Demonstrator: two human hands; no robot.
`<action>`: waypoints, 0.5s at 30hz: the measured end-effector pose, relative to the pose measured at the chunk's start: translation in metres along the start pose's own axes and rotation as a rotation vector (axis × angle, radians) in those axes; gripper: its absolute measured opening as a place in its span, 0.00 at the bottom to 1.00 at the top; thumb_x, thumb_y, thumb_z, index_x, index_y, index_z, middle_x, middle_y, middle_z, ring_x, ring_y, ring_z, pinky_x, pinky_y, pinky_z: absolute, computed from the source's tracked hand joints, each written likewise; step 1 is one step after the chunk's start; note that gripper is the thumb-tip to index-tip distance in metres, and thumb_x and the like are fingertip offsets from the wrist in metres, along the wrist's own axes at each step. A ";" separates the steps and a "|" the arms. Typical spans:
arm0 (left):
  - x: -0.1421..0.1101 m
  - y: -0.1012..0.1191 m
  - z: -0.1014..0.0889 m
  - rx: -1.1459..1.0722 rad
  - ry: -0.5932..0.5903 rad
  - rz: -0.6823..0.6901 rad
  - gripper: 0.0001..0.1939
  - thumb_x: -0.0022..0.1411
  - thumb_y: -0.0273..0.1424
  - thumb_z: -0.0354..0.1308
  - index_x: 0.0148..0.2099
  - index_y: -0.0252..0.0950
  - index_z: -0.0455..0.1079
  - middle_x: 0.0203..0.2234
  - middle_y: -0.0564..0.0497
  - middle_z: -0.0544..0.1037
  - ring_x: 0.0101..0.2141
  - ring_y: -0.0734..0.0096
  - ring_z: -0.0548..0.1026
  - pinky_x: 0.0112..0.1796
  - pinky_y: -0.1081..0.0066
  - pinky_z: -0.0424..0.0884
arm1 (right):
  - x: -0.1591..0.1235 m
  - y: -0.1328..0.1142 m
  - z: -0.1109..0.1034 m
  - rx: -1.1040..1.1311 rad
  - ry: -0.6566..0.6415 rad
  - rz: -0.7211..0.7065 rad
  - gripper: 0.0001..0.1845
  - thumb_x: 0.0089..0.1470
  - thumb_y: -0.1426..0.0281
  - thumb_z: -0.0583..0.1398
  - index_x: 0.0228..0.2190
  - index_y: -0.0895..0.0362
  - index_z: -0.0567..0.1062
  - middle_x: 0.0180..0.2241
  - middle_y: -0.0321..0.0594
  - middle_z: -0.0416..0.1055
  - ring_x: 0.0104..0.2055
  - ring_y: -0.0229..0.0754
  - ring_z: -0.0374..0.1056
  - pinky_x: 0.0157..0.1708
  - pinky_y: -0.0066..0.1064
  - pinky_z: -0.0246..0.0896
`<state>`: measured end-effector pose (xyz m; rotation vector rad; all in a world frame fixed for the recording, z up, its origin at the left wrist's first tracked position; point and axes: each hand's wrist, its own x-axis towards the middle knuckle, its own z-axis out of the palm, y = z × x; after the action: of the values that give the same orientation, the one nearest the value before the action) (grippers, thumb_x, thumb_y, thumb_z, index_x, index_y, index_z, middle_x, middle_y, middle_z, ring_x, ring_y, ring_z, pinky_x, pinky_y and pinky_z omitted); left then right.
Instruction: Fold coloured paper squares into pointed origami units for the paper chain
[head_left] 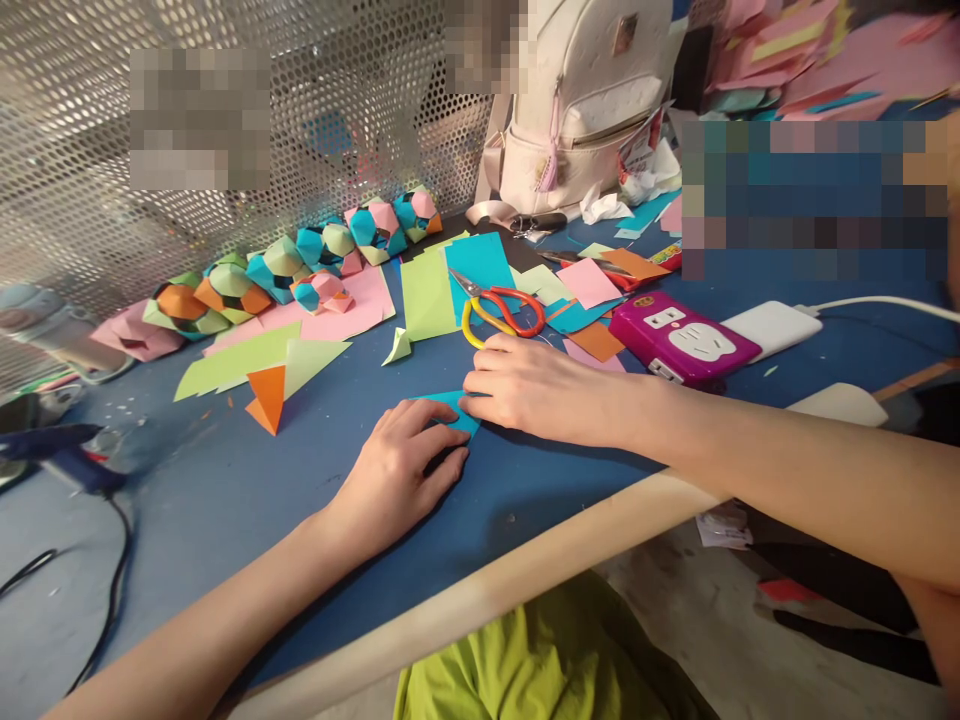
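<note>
The blue paper (468, 424) is set on the worktop (225, 490), inward from the near edge (525, 570) and roughly midway between the left and right edges. It is pressed flat by both hands: its left part is covered by the bent fingers of the left hand (394, 455), the thumb held narrowly apart, and its right corner is met by the closely bunched fingers of the right hand (532, 385). Whether it is also pinched cannot be told. The scissors (475, 291) are seen just beyond the right hand.

The paper is judged very light and thin, stiff enough for a crease to be kept, yet easily dented, torn or slid. It is best held lightly by its outer edges or corners, with flat fingertips, so that its middle is left uncrushed.
</note>
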<state>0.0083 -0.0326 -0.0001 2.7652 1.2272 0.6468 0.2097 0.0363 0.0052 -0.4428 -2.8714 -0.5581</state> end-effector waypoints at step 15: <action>0.008 -0.005 -0.005 -0.054 -0.096 0.082 0.07 0.63 0.25 0.52 0.37 0.31 0.72 0.39 0.41 0.72 0.51 0.56 0.73 0.49 0.62 0.72 | -0.009 0.006 -0.026 0.150 -0.230 0.230 0.12 0.57 0.80 0.54 0.27 0.62 0.76 0.28 0.42 0.70 0.35 0.43 0.62 0.42 0.37 0.45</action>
<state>0.0080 -0.0239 0.0066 2.7781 1.0676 0.5373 0.2234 0.0289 0.0286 -0.8475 -2.9879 -0.2655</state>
